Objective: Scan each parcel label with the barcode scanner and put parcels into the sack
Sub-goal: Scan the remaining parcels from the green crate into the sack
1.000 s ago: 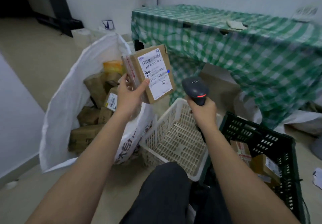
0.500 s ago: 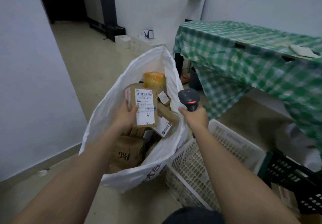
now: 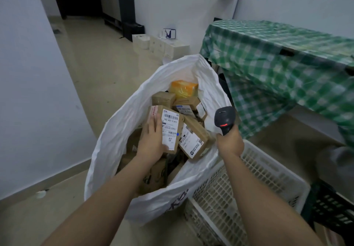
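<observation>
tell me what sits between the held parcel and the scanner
In the head view, another brown parcel lies tilted in the sack, between the held parcel in the left hand and the scanner in the right hand.

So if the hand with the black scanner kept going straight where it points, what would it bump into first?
Probably the white plastic sack: the right hand aims the black barcode scanner forward over its near rim, toward the sack's far wall beside the green checked tablecloth. Depth is unclear.

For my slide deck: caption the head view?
Left hand lowers labelled parcel into white sack; right hand grips barcode scanner.
</observation>
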A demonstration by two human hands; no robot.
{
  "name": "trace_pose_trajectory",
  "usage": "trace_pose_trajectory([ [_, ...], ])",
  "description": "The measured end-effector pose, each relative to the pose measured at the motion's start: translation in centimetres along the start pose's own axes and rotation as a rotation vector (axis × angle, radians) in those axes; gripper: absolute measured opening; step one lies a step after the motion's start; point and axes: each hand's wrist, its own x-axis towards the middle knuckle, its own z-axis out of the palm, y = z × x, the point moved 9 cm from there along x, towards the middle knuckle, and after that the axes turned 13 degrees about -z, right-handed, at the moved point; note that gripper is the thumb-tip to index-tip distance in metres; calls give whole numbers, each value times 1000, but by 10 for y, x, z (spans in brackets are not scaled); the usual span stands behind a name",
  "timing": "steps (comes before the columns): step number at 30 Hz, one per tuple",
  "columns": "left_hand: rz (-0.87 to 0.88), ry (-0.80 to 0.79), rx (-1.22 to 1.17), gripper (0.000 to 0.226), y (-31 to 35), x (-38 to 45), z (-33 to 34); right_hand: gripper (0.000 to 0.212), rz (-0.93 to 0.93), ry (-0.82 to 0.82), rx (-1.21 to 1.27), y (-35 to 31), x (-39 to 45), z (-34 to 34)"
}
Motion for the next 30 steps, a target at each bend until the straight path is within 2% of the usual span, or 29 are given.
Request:
trace_pose_trajectory([
  [2,-3,-33,80,128,10,4,8,30,56,-41,36,13,2,-3],
  [5,2,-100,117,122,28,12,12,27,-4,-52,151,0,6,-12],
  [8,35,-186,91,114,40,23,16,28,-83,61,340,-40,27,-48],
  [11,3,-208,80,115,30,33,14,34,-184,199,346,-68,41,-101],
  [13,-45,-237,101,115,19,35,15,30,-175,234,373,-60,34,-114],
  [16,-68,-326,298,96,21,25,18,23,-89,152,330,-35,14,-97],
  [19,7,-332,437,73,48,11,6,22,-77,112,304,-31,1,-85],
  [21,132,-267,432,58,67,2,-14,24,-82,109,295,-37,-3,-82],
  [22,199,-181,404,49,74,0,-30,23,-91,108,293,-40,-4,-81],
  [23,274,3,367,44,78,1,-52,22,-109,108,280,-45,-5,-79],
  [24,357,253,359,48,80,-1,-78,24,-127,105,255,-50,-5,-79],
  [25,343,455,367,60,70,1,-101,29,-143,97,217,-56,-6,-78],
  [26,233,562,359,75,51,7,-120,33,-154,89,176,-61,-6,-77],
  [27,60,523,338,90,24,19,-128,35,-162,85,140,-66,-6,-76],
  [28,-118,392,240,100,-5,29,-128,35,-171,78,114,-71,-7,-75],
  [29,-257,223,83,102,-31,37,-120,34,-182,71,99,-75,-8,-73],
  [30,-343,95,-75,93,-51,42,-110,34,-182,63,93,-78,-9,-71],
])
